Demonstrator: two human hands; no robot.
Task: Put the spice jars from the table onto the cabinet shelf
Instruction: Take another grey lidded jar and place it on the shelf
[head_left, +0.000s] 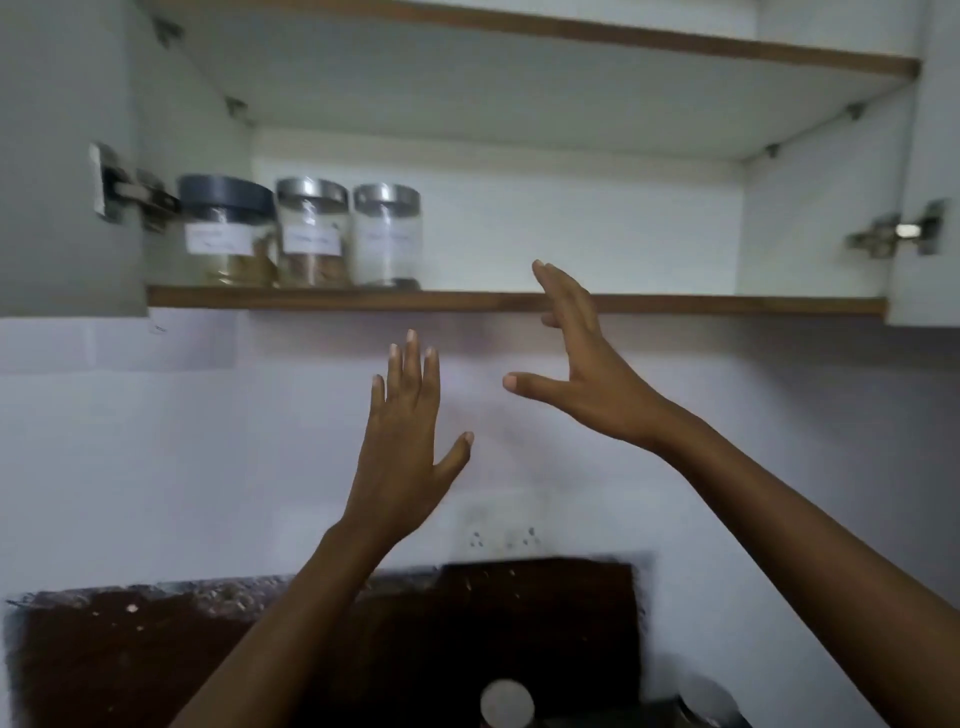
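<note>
- Three spice jars (306, 236) side by side, upper left on the shelf (675, 304), leaving room.
- Left hand (402, 441) and right hand (587, 364), mid-frame, spread wide, holding nothing.

Shelf: white cabinet shelf with brown wooden front edge (467, 302).
Left end: dark-lidded clear jar (227, 231), two silver-lidded clear jars (310, 234) (387, 235), touching in a row.

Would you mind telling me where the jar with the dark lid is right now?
In the head view, the dark-lidded jar stands at the left end of the cabinet shelf, beside a silver-lidded jar on its right.
</note>
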